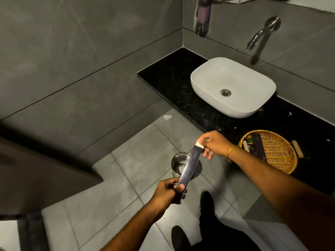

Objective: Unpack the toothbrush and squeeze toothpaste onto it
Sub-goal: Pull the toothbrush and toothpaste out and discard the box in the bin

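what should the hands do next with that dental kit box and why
Probably pull the white end flap fully open with the right hand, so the contents can slide out. The left hand already grips the dental kit box at its lower end, and the right fingers pinch that flap.

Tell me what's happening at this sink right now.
A person stands at the black granite counter, holding a long dark cardboard dental kit box over the floor. The left hand grips its lower end while the right hand pulls at the white flap on top. No toothbrush is out yet.
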Tool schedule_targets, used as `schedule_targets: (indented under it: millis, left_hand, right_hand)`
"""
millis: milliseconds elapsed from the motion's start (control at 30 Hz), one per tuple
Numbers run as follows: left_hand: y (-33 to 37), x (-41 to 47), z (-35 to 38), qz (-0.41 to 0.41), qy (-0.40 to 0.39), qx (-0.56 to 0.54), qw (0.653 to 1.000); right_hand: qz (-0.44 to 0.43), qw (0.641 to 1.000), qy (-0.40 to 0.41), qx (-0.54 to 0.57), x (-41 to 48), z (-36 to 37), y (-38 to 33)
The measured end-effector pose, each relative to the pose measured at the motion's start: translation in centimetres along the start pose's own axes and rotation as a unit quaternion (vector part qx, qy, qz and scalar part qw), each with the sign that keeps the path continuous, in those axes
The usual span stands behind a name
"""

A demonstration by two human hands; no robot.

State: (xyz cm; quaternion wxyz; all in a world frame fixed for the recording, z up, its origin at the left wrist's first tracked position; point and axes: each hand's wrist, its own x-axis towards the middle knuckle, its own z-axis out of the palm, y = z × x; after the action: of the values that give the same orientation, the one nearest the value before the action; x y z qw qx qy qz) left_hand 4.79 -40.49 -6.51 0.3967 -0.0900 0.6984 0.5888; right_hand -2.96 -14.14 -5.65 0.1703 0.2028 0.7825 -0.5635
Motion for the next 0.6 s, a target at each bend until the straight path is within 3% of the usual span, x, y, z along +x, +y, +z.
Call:
schedule_targets:
  millis: [133,300,433,600]
  left_hand:
    - [0.8,0.2,-0.3,0.019,0.056,-0.001,0.998]
    - [4.1,1.1,-1.0,0.102,0.145,0.085,0.981]
    - [8.5,1.2,-1.1,0.2,0.194,0.305,0.911]
    - [13.6,0.5,0.4,0.31,0.117,0.477,0.814]
  right_hand:
    - [0.069,0.991,0.034,0.112,-0.1,0.0,1.7]
    - [0.189,0.921,0.058,0.336,-0.3,0.2,3.9]
    - [0.22,0.856,0.045,0.466,-0.4,0.9,5.2]
    - [0.21,0.809,0.031,0.548,-0.3,1.8,6.0]
